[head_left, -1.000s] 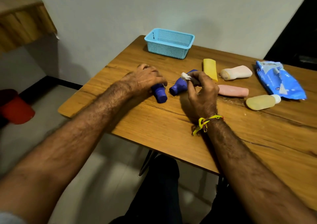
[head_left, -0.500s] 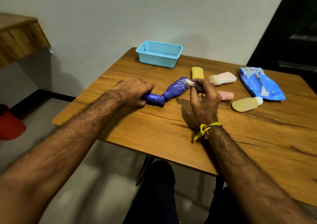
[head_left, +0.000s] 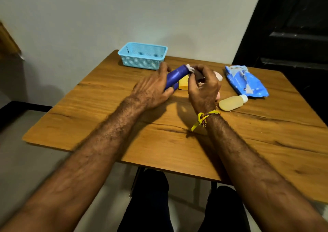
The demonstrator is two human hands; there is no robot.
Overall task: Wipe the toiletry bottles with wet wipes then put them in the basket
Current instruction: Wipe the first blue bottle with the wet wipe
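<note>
Wipes pack [head_left: 245, 81], label unreadable

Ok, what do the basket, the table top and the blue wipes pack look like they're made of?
The basket looks like moulded plastic, matte light blue, its walls a fine perforated grid. The table top shows wood grain with dark cracks under a smooth satin finish; solid wood or laminate, I cannot tell. The wipes pack seems to be soft plastic film: it is crinkled and catches glossy highlights.

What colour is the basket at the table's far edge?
Light blue; the basket shows clearly in the head view.
</note>
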